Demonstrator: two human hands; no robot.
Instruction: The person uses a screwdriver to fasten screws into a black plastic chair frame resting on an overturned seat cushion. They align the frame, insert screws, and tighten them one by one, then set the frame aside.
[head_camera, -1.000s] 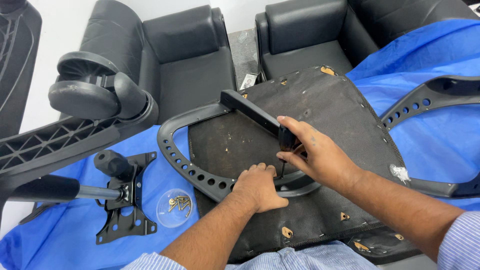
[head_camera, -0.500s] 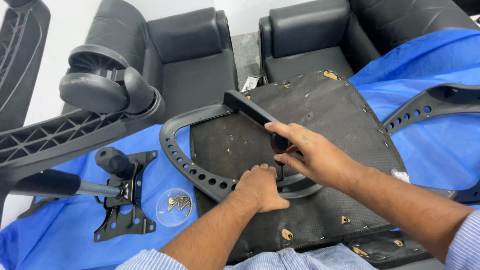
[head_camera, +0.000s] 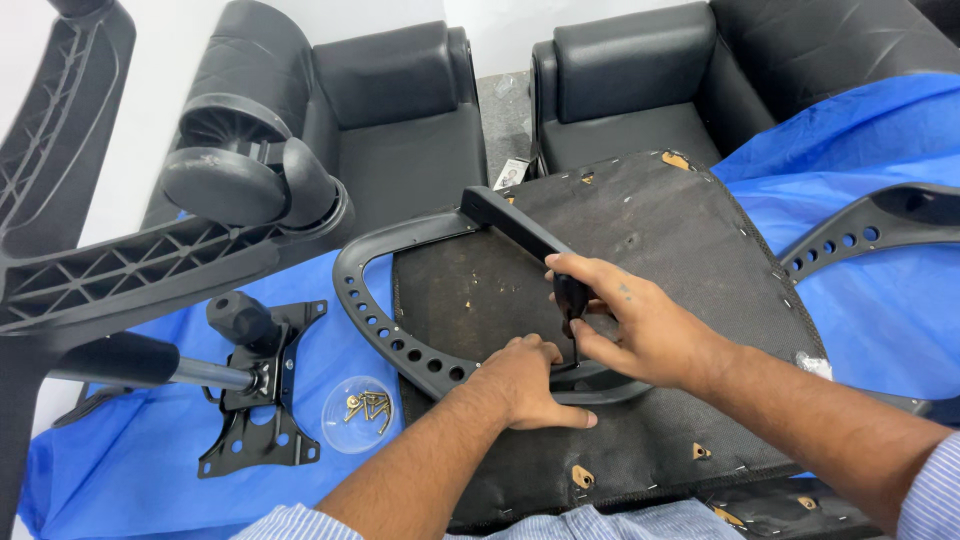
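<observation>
Blue sheet (head_camera: 880, 300) over black sofas: upturned seat base (head_camera: 640, 250) centre. Left hand (head_camera: 530, 385) presses the armrest bracket (head_camera: 400, 330) at seven o'clock; right hand (head_camera: 640, 325) grips a screwdriver (head_camera: 572, 300), driving a screw. Steady downward pressure needed.

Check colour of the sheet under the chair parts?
Bright blue sheet, plain, no pattern; the head view shows it spread under the seat base and armrest.

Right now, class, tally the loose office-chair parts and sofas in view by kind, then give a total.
Armrests: 2
Seat base: 1
Wheeled base: 1
Tilt plate: 1
Screw dish: 1
Black sofas: 2
Total: 8
</observation>
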